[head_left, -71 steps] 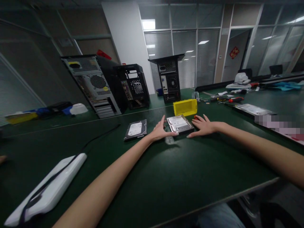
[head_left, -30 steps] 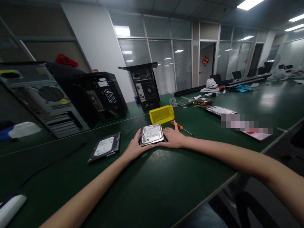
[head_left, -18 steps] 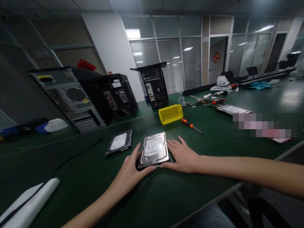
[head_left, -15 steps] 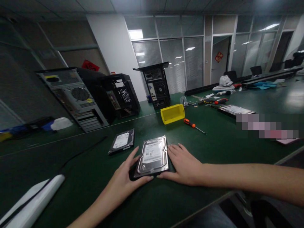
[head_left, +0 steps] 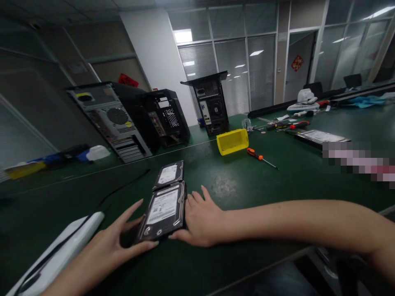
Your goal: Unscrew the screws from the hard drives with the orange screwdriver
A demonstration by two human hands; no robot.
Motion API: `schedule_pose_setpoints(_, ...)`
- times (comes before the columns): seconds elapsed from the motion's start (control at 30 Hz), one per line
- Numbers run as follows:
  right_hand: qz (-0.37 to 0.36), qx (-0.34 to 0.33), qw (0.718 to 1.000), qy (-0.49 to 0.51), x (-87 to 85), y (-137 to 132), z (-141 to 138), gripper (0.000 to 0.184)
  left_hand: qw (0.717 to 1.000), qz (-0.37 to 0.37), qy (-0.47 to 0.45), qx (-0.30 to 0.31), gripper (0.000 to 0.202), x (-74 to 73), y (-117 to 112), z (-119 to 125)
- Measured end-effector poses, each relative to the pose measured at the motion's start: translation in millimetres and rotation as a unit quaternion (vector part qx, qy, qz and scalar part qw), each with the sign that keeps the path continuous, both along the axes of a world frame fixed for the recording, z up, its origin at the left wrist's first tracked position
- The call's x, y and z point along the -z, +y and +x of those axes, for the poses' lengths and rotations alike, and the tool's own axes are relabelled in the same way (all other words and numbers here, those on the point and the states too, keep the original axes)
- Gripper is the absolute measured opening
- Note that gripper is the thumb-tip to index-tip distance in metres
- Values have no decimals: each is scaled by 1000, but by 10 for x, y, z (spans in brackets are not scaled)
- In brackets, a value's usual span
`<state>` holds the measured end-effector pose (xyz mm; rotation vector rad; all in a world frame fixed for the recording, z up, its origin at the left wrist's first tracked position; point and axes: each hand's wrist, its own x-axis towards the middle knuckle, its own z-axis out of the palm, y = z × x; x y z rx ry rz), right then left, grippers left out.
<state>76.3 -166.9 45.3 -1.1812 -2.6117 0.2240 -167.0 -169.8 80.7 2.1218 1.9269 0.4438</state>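
Note:
A hard drive [head_left: 162, 211] with a white label lies face up on the green table, held between my two hands. My left hand [head_left: 114, 238] grips its left side, the thumb along the near edge and the index finger raised off it. Against the right side presses my right hand [head_left: 203, 220], fingers along the edge and thumb at the near right corner. Just beyond, a second hard drive [head_left: 169, 174] lies end to end with the first, seemingly touching it.
Three computer cases [head_left: 123, 119] stand at the back. To the right are a yellow bin [head_left: 233, 144] on its side, an orange screwdriver [head_left: 256, 155] and another hard drive [head_left: 322, 136]. A white object [head_left: 70, 242] with a black cable across it lies front left.
Both hands have slid the hard drive left across the table, up to the near end of the second drive. The view has also shifted slightly.

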Motion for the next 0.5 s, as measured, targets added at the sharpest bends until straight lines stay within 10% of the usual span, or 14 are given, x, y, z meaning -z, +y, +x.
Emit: schedule_pose_setpoints(0.5, 36, 35, 999, -15, -55, 116, -315, 87, 998, -65, -19, 17, 126, 4, 273, -280)
